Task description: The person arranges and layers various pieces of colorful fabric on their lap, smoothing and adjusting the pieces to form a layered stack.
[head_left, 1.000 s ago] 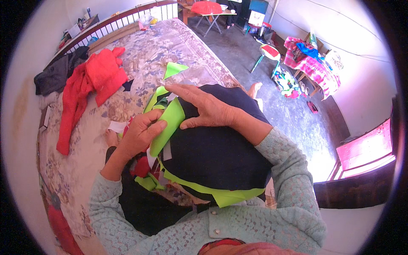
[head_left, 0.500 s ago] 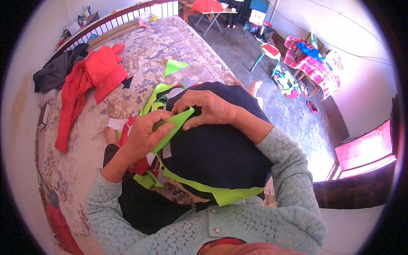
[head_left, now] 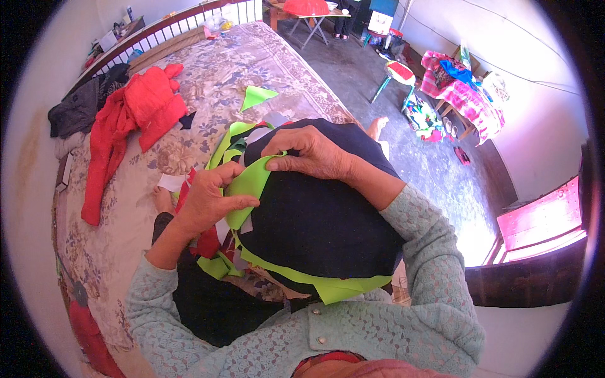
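A large rounded piece of black cloth (head_left: 324,230) lies over my lap, with a lime-green strip (head_left: 337,286) showing along its near edge. On its left part a lime-green fabric piece (head_left: 249,184) is stretched between my hands. My left hand (head_left: 211,196) holds the piece's left side, thumb resting toward the black cloth. With thumb and fingers, my right hand (head_left: 309,154) pinches its upper right corner. Red, grey, white and green fabric scraps (head_left: 208,242) are bunched under and beside my left hand. The fingertips under the green piece are hidden.
I sit on a bed with a flowered cover (head_left: 220,69). A red jacket (head_left: 135,113) and dark clothes (head_left: 79,110) lie to the left, and a green triangular scrap (head_left: 257,97) ahead. On the floor to the right stand a stool (head_left: 399,72) and a cloth-covered table (head_left: 463,104).
The green piece, folded up between my hands before, now lies flatter and shows more of its face. My left thumb has shifted down and my right fingers have moved to its upper corner.
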Motion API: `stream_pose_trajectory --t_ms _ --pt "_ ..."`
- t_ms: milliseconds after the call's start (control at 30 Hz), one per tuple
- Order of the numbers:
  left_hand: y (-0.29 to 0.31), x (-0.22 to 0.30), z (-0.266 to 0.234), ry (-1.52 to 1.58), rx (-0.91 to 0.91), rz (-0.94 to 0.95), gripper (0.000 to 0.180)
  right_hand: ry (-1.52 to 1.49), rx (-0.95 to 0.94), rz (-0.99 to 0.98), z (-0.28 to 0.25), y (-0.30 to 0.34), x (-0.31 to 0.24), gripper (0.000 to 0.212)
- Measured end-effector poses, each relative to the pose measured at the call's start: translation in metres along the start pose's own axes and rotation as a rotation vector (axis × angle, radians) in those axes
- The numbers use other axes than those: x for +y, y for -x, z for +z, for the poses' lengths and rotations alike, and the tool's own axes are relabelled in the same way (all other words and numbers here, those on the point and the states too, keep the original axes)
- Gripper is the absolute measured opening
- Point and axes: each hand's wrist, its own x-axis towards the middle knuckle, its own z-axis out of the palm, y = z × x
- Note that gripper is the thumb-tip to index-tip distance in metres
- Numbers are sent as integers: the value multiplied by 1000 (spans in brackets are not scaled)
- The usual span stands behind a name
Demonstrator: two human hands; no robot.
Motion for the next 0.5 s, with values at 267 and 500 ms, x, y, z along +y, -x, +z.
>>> stream_pose_trajectory --t_ms 267,500 --pt "6 -9 -21 176 14 -206 30 -32 11 114 -6 0 -3 20" --pt "13 -29 -43 -300 108 -208 25 -161 91 113 1 3 12 19"
